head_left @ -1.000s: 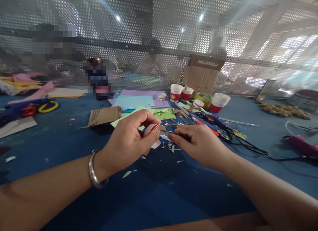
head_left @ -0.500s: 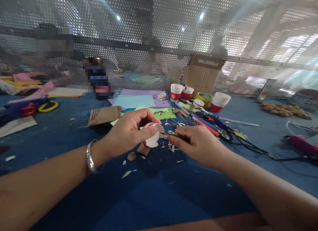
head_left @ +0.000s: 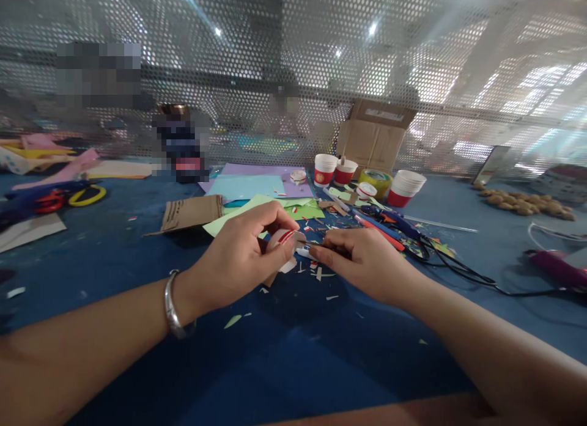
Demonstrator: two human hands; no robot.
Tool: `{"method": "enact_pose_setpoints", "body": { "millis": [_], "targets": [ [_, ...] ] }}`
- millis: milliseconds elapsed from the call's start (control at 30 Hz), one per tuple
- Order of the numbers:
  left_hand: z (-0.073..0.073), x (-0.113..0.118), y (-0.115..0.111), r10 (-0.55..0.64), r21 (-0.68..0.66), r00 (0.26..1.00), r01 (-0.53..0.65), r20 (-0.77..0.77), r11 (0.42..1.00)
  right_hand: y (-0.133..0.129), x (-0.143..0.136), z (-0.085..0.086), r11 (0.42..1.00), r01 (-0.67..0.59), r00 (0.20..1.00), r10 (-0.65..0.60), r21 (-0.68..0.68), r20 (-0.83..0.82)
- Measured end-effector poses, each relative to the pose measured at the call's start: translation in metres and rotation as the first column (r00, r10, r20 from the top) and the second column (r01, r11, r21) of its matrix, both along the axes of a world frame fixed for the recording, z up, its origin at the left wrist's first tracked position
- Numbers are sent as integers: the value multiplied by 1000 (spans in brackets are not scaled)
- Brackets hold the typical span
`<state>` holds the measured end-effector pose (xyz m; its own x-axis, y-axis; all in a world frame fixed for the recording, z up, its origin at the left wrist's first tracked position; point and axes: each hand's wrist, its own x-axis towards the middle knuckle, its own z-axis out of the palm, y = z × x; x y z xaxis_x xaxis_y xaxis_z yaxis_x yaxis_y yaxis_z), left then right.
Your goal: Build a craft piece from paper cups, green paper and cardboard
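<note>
My left hand [head_left: 241, 252], a silver bangle at its wrist, is closed around a cut-down paper cup [head_left: 280, 237], white with red stripes. Its thumb lies across the near side and hides part of it. My right hand [head_left: 373, 264] is closed on a thin, dark blade-like tool [head_left: 310, 242]; the fingers cover the handle, so its exact kind does not show. The tool's tip meets the right edge of the cup. Below both hands lie paper scraps [head_left: 318, 272] on the blue tabletop [head_left: 293, 365].
Paper cups [head_left: 325, 169] stand at the back beside green tape [head_left: 375, 183] and a cardboard box [head_left: 373, 139]. A blue glue gun [head_left: 403, 223] with a black cable lies right. Coloured paper [head_left: 247, 186] and cardboard [head_left: 192, 213] lie behind my left hand; yellow-handled scissors [head_left: 88, 195] lie far left.
My left hand has turned the cut cup, so more of its red-striped outside and less of its white inside shows. My right hand has barely moved.
</note>
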<state>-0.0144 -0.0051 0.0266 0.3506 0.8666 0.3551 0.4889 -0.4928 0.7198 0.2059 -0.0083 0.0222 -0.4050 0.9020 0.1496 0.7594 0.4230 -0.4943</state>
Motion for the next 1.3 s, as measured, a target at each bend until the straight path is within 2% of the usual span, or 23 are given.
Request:
{"method": "enact_pose_setpoints", "body": {
  "millis": [400, 667, 733, 833, 933, 1033, 1133, 1300],
  "targets": [
    [-7, -3, 6, -88, -116, 991, 100, 102, 988, 2, 4, -4, 999, -36, 998, 36, -6, -56],
    [-5, -7, 12, -113, -179, 991, 124, 74, 976, 3, 0, -5, 1000, 11, 1000, -10, -25, 20],
    [-5, -6, 11, -110, -159, 993, 115, 40, 981, 3, 0, -5, 1000, 8, 1000, -8, -30, 26],
    [-4, -3, 6, -73, -42, 997, 73, -2, 996, 2, 0, -5, 1000, 0, 1000, 0, -23, 17],
    [-4, 0, 0, -54, 8, 998, 54, 13, 999, 0, 1, -3, 1000, -10, 1000, 10, -1, 6],
    [-6, 0, 2, -84, -56, 992, 89, 90, 994, -1, 2, -2, 999, -21, 1000, 22, 24, -12],
    [-6, -4, 11, -148, -138, 971, 175, 186, 975, -1, 2, 0, 999, -30, 999, 30, 32, -13],
    [-5, -12, 26, -242, -288, 920, 333, 308, 898, -2, 3, 2, 997, -52, 999, 52, 51, -12]
  ]
}}
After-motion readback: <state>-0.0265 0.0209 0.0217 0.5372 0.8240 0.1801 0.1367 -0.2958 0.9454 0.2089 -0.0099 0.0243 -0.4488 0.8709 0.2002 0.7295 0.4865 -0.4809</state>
